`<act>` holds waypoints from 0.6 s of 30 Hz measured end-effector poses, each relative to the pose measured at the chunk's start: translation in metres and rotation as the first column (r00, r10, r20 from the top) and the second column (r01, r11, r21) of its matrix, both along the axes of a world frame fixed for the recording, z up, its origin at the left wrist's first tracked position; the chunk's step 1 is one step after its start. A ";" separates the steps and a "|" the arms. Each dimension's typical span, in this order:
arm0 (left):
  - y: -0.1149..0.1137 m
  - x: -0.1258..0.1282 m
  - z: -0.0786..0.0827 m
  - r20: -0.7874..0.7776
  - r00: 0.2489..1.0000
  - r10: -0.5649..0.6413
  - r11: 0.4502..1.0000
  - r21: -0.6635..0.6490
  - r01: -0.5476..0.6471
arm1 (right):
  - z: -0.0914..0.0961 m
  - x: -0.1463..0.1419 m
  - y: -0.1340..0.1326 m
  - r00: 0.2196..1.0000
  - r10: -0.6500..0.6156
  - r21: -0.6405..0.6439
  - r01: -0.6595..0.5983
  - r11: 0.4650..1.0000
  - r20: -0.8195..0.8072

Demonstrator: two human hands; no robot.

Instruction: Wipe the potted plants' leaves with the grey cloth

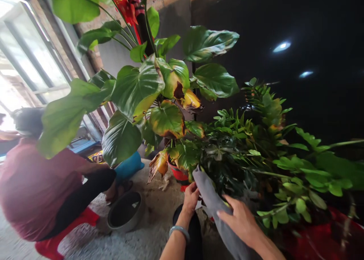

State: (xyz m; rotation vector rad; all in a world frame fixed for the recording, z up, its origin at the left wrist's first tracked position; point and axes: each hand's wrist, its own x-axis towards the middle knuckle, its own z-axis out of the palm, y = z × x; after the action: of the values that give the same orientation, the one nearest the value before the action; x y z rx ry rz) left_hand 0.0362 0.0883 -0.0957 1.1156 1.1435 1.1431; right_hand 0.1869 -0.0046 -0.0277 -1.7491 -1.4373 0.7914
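Over on the far left there's a person in a maroon shirt (34, 188) crouched on a red stool (51, 245), with a round metal bowl (125, 210) on the rough concrete floor (148, 233) beside them. My left hand (190, 197), bracelet (179, 229) on the wrist, has its fingers curled onto the near edge of a grey cloth (212, 203). My right hand (241, 220) lies loosely open and flat on that same cloth, which runs up into the bushy small-leaved plant (256, 154). Behind it, a red pot (178, 173) holds the big plant with glossy heart-shaped leaves (136, 85), some yellowed and brown at the edges.
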 end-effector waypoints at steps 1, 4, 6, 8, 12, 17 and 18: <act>0.001 -0.001 -0.003 0.006 1.000 0.022 1.000 0.015 -0.023 | -0.004 0.003 -0.008 1.000 0.004 -0.034 -0.004 0.999 -0.013; 0.002 -0.001 -0.006 0.037 0.996 0.085 0.995 0.042 -0.086 | 0.007 0.021 -0.030 0.987 0.034 -0.019 -0.038 0.999 -0.157; 0.002 0.000 -0.005 0.021 0.998 0.061 0.998 0.010 -0.062 | 0.027 0.035 -0.033 0.961 -0.014 0.048 0.028 0.998 -0.274; 0.001 0.002 -0.002 -0.008 1.000 0.018 0.999 -0.032 -0.018 | 0.047 0.046 -0.026 0.912 -0.144 0.077 0.187 0.979 -0.385; 0.000 0.004 0.000 -0.022 1.000 -0.021 0.999 -0.047 0.020 | 0.050 0.052 -0.008 0.716 -0.306 -0.070 0.340 0.938 -0.627; 0.001 -0.001 -0.002 0.001 1.000 -0.009 0.997 -0.080 0.009 | -0.004 0.040 -0.035 0.763 -0.363 -0.265 0.256 0.930 -0.535; 0.002 -0.002 -0.003 0.001 1.000 -0.010 0.997 -0.083 0.010 | -0.011 0.040 -0.045 0.795 -0.372 -0.228 0.296 0.928 -0.479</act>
State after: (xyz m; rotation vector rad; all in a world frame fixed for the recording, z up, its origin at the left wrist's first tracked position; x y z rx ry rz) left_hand 0.0341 0.0903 -0.0983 1.0562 1.1730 1.0787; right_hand 0.2265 -0.0496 -0.0388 -1.6565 -0.6991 1.0818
